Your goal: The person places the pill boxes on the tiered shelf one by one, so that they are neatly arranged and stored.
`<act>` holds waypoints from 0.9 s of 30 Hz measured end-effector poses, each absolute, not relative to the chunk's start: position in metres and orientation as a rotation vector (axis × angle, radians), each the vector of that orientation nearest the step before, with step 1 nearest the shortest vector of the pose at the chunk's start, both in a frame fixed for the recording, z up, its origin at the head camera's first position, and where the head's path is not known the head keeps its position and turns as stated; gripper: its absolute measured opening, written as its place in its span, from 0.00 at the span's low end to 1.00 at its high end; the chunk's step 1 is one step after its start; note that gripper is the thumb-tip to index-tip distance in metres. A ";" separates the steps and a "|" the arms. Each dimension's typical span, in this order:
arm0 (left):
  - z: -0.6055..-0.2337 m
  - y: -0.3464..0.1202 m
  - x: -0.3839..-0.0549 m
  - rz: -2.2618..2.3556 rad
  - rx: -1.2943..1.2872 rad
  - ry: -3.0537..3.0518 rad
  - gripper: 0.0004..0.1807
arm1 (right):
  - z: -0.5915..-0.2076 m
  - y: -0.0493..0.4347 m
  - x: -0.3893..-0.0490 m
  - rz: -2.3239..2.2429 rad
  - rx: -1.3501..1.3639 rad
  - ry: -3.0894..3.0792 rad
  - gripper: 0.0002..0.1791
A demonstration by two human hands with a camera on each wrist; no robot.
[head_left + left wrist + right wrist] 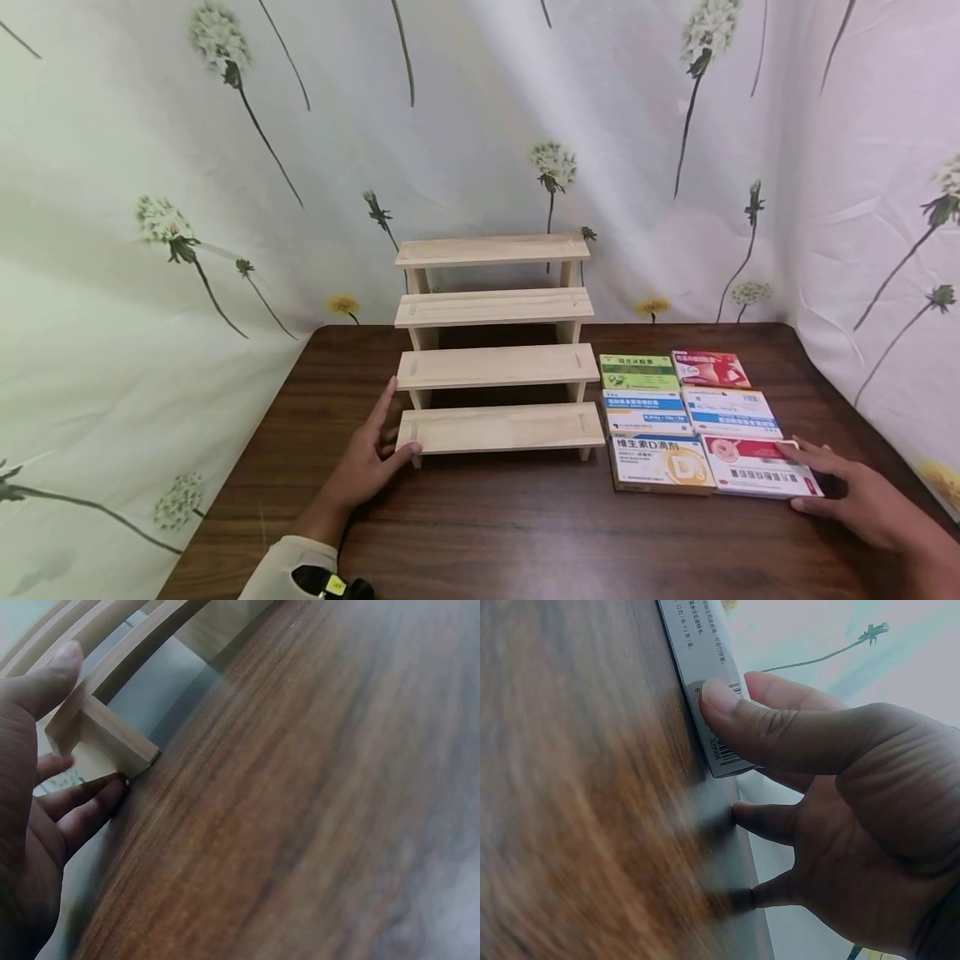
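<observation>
A four-tier wooden step shelf [501,429] stands on the table. My left hand [369,457] is at its lower left end, the thumb by the front corner of the lowest tier and the index finger stretched along the side. In the left wrist view, the lower fingers [94,814] reach down beside the end leg [112,742]. At the right, my right hand [862,492] holds the outer end of a white and red medicine box [757,479]. Its thumb presses the barcoded side, seen in the right wrist view, while the index finger lies over the top; two other fingers spread toward the table.
Beside the held box lies a vitamin D box [660,462]. Behind are two blue and white boxes [647,412], a green box [637,373] and a red box [711,369], packed in two columns right of the shelf. A flower-printed curtain [480,167] hangs behind the brown table [487,533].
</observation>
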State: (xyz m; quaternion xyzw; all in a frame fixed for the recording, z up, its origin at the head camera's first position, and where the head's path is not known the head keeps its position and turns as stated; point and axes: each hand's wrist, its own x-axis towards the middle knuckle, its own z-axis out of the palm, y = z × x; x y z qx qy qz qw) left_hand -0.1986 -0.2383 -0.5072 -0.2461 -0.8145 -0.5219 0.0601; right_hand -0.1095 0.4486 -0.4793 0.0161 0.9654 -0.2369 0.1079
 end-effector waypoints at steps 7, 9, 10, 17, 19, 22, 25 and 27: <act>-0.506 -0.236 -0.199 -1.589 -0.747 -2.493 0.60 | -0.480 0.451 -0.103 -0.725 0.080 2.837 0.55; -0.507 -0.235 -0.198 -1.589 -0.736 -2.505 0.60 | -0.480 0.451 -0.102 -0.727 0.073 2.847 0.54; -0.507 -0.235 -0.198 -1.589 -0.733 -2.509 0.60 | -0.479 0.452 -0.101 -0.723 0.071 2.849 0.54; -0.508 -0.236 -0.198 -1.620 -0.732 -2.499 0.60 | -0.476 0.450 -0.102 -0.650 0.115 2.828 0.57; -0.507 -0.236 -0.199 -1.624 -0.731 -2.500 0.61 | -0.474 0.449 -0.103 -0.630 0.113 2.836 0.57; -0.507 -0.237 -0.199 -1.622 -0.723 -2.507 0.61 | -0.472 0.449 -0.104 -0.618 0.099 2.874 0.55; -0.507 -0.237 -0.199 -1.606 -0.707 -2.520 0.61 | -0.471 0.449 -0.104 -0.619 0.086 2.905 0.53; -0.507 -0.237 -0.198 -1.597 -0.697 -2.529 0.61 | -0.471 0.450 -0.104 -0.627 0.082 2.911 0.53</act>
